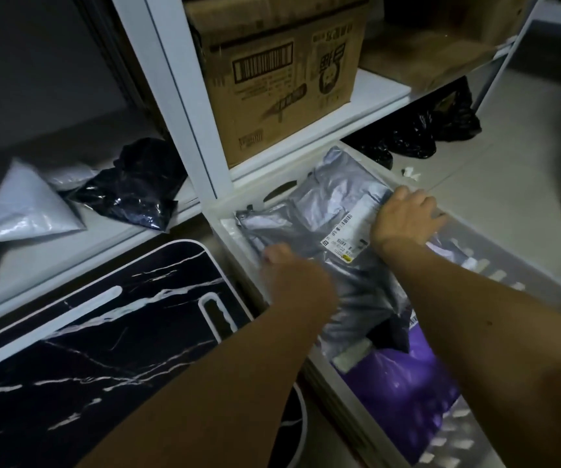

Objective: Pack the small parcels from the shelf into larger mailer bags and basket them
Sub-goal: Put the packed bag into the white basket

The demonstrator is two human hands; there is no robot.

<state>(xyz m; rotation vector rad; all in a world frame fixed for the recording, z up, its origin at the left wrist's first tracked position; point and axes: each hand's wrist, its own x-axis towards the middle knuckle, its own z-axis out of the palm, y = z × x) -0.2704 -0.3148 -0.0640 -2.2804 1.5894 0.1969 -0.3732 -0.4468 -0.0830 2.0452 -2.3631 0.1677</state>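
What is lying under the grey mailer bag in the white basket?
A purple bag shows from under the grey mailer bag at the near end of the white basket. Anything deeper is covered.

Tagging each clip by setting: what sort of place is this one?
Probably a small stockroom or parcel-packing area. White metal shelving holds a cardboard carton and loose poly bags, and both hands press a labelled grey mailer bag into a white plastic basket on the floor.
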